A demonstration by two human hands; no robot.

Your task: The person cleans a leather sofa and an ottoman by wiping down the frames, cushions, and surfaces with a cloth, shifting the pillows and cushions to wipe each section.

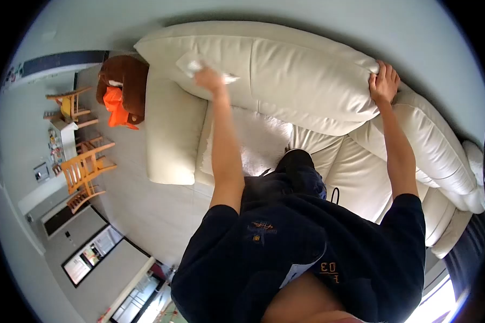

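Note:
My left hand (208,79), blurred by motion, is closed on a crumpled white cloth (193,65), which lies against the backrest of the cream sofa (296,59) near its left end. The cloth spreads out on both sides of the fingers. On the right, my right hand (384,83) rests over the top edge of the backrest, by a seam between two cushions. Its fingers are stretched out and slightly apart, with nothing held. A fluffy pale cover (253,137) lies on the seat, beside my knee.
The sofa's left armrest (172,132) stands beside a brown plush toy (133,86) with an orange item (116,106). Wooden chairs (86,169) and a white table (67,141) are farther left. A dark curtain (471,253) hangs at the lower right.

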